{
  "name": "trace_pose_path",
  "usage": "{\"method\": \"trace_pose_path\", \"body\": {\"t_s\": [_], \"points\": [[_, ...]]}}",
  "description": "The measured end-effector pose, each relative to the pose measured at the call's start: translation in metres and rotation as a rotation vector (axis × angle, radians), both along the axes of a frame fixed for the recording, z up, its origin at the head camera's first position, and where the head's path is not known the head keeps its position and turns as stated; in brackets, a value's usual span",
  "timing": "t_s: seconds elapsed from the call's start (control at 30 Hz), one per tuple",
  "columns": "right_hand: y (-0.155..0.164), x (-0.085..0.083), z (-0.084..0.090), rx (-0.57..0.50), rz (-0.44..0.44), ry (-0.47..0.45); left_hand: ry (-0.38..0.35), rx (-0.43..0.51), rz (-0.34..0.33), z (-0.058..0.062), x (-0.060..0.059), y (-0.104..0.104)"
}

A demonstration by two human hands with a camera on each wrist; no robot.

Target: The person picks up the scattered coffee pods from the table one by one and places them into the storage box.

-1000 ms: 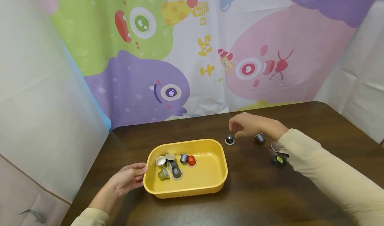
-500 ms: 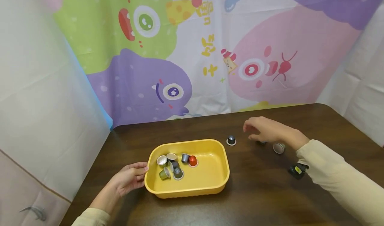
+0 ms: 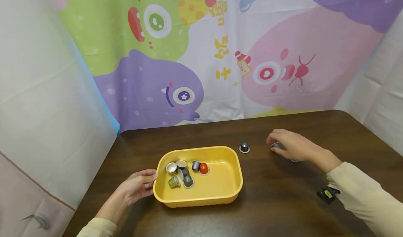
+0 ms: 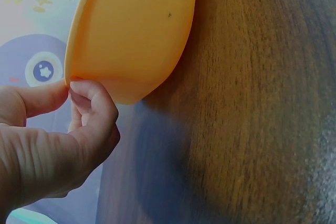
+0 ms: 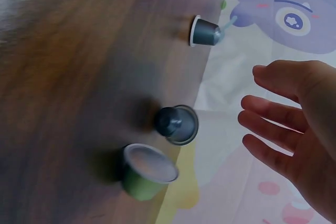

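Note:
At the left end of a yellow tray (image 3: 198,200), my left hand (image 3: 138,188) pinches the rim between thumb and fingers. The left wrist view shows that grip (image 4: 79,129) close up. Inside the tray lie several coffee capsules, among them a red one (image 3: 204,168) and a green one (image 3: 174,181). My right hand (image 3: 292,144) hovers over a dark grey coffee capsule (image 3: 277,145), partly hidden by the fingers. In the right wrist view its fingers are loosely bent, apart from the dark grey capsule (image 5: 184,124) and a green capsule (image 5: 144,179).
A black capsule (image 3: 244,147) stands on the brown table (image 3: 283,202), right of the tray. A black object with a yellow mark (image 3: 328,194) sits at my right sleeve. A cartoon-printed cloth (image 3: 220,100) hangs behind the table, with pale cloth at both sides.
My right hand has moved right and nearer, from beside the black capsule to over the dark grey one. The left hand keeps its hold on the tray. The whole view has shifted slightly.

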State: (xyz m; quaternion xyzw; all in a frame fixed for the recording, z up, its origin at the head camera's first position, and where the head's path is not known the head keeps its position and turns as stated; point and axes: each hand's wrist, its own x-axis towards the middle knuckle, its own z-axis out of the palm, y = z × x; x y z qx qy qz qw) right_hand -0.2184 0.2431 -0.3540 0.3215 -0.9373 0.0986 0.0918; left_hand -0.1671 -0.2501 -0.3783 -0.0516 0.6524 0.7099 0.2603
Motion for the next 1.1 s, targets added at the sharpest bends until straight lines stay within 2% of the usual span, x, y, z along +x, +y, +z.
{"method": "trace_pose_path", "body": {"t_s": [0.3, 0.53, 1.1], "points": [[0.015, 0.007, -0.015, 0.0, 0.042, 0.132, -0.001, 0.004, 0.009, -0.001, 0.0, 0.0], [0.027, 0.006, -0.023, 0.016, 0.033, 0.207, 0.001, -0.004, 0.023, -0.003, 0.0, 0.0], [0.051, 0.011, -0.034, 0.06, -0.049, 0.095, -0.007, 0.017, 0.014, -0.002, -0.002, -0.002]]}}
